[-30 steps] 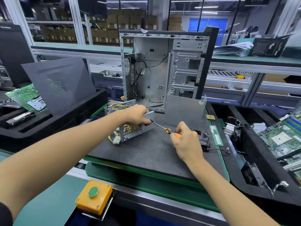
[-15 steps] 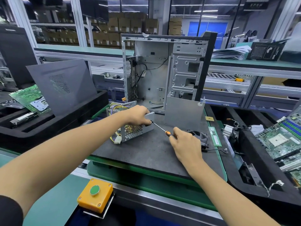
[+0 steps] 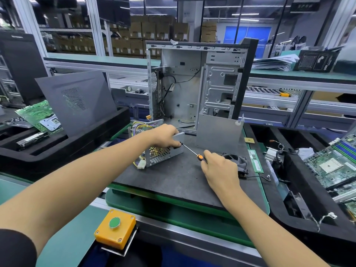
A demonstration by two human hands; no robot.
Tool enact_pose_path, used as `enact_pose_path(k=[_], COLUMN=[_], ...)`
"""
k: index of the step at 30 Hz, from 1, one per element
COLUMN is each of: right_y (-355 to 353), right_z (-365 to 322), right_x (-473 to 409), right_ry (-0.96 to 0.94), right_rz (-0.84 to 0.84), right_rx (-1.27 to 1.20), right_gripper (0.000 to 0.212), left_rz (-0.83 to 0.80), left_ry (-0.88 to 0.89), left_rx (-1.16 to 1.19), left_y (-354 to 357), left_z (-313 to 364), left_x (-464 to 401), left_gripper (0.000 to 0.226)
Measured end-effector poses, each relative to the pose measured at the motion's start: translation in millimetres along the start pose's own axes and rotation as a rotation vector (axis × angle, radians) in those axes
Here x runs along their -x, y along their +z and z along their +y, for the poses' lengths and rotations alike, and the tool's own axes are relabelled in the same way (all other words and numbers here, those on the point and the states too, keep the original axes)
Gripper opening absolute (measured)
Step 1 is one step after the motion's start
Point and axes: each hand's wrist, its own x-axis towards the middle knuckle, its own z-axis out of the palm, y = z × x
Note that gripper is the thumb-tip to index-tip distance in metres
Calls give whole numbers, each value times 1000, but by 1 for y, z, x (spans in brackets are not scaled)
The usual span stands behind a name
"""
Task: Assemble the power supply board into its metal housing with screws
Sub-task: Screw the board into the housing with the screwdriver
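Left hand (image 3: 165, 136) clamped over housing (image 3: 161, 151) on desk (image 3: 173, 176); right hand (image 3: 219, 166) gripping screwdriver (image 3: 190, 150), tip at its side. Probably light, stiff, sharp-edged: best held by solid corners.

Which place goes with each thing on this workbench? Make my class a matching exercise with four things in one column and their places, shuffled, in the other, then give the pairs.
Things:
1. screwdriver
2. power supply
3. fan
4. push button

Places:
A. under the left hand
B. in an orange box at the near edge of the bench
C. on the mat behind the right hand
D. held in the right hand, tip at the metal housing

Pairs: 1-D, 2-A, 3-C, 4-B
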Motion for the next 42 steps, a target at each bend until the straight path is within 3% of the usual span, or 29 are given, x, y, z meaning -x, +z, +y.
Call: enact_pose_path(k=[4,6,10,14,18,22,27,31,34,35,36,39,42], right_y=[6,7,0,2,4,7,5,-4,-5,-5,-5,-4,-5], right_z=[-4,-5,-5,-2,-9,-13,-13,-11,-17,-20,-22,-21,-13], right_x=[-1,-2,-3,-9,-16,-8,-12,-24,-22,-19,-16,-14,-20], right_ry=[-23,-70,-93,14,123,65,-14,117,133,128,104,44,106], right_rz=[-54,-49,-17,-50,-114,-171,-114,-156,-195,-203,-194,-125,-123], right_rx=[3,13,36,44,-116,-111,122,32,-100,-119,-116,-1,-21], right_gripper=[23,32,26,23,21,39,18,26,15,21,28,20,17], left_rz=[5,9,24,37,35,33,35,34,29,26,23,12,17], left_ry=[15,23,32,44,40,35,44,43,24,21,21,28,37], left_rx=[-3,-16,-41,-63,-50,-30,-32,-25,-4,6,16,21,3], left_y=[0,0,2,3,3,2,2,2,0,0,-1,-1,-1], left_z=[0,-1,-3,-4,-4,-4,-4,-3,-2,-2,-2,-2,-2], left_x=[0,-1,-3,-5,-4,-3,-3,-2,0,0,0,1,1], left_gripper=[38,37,38,41,39,34,36,38,35,34,34,34,36])
